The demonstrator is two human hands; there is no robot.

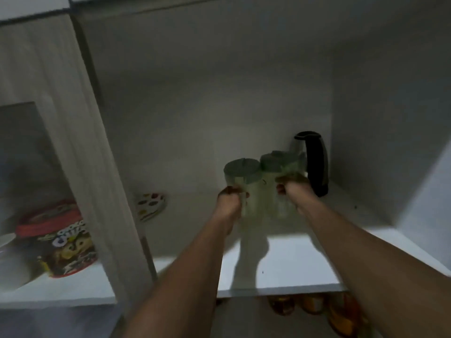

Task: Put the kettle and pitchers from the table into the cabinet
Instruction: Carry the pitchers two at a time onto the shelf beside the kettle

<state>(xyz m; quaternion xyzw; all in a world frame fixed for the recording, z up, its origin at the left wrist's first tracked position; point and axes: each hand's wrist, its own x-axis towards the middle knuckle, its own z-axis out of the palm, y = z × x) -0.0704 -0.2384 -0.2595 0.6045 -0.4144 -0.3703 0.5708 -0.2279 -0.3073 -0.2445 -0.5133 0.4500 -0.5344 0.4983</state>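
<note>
Two pale green pitchers with darker green lids are side by side inside the white cabinet (pixel 305 264), over its shelf. My left hand (pixel 230 203) grips the left pitcher (pixel 240 174) by its handle. My right hand (pixel 296 191) grips the right pitcher (pixel 275 164) the same way. Both arms reach deep into the cabinet. Behind the right pitcher, in the back right corner, stands the kettle (pixel 313 162) with its black handle; its body is partly hidden by the pitchers. The picture is blurred, so I cannot tell whether the pitchers touch the shelf.
A vertical divider (pixel 97 167) separates this compartment from the left one, which holds a colourful cereal container (pixel 58 240). A small spotted object (pixel 151 204) lies at the back left of the shelf. Orange items (pixel 317 306) sit on the shelf below.
</note>
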